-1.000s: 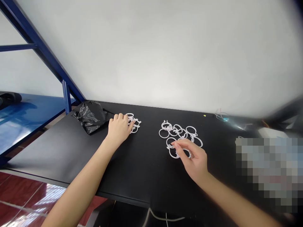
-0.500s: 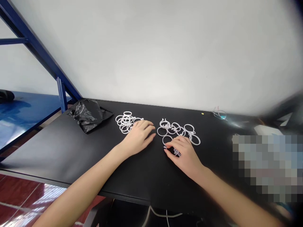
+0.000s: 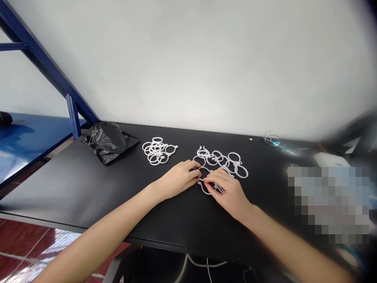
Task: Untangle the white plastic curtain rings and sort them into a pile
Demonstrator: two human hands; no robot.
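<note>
Over the black table, my left hand (image 3: 182, 177) and my right hand (image 3: 229, 192) come together on one white plastic ring (image 3: 204, 168), apparently an open shower curtain ring with knobbed ends. The left fingers are closed at its left side, while the right thumb and index finger pinch its lower edge. Their fingertips partly hide it. Beneath and beside the right hand lie more rings, some covered by the palm. Behind both hands spreads a loose group of similar white rings (image 3: 217, 158). Another pile of white rings (image 3: 155, 151) rests farther left, apart from my left hand.
A crumpled black plastic bag (image 3: 108, 142) lies at the table's back left. Clear-lensed glasses (image 3: 272, 140) and a small yellow bit (image 3: 251, 139) are near the wall. A blurred patch covers the right side. The black table (image 3: 118, 204) ends at a front edge.
My left hand has left the left pile and moved right to join my right hand. A ring is now held between them, and the left pile shows fully.
</note>
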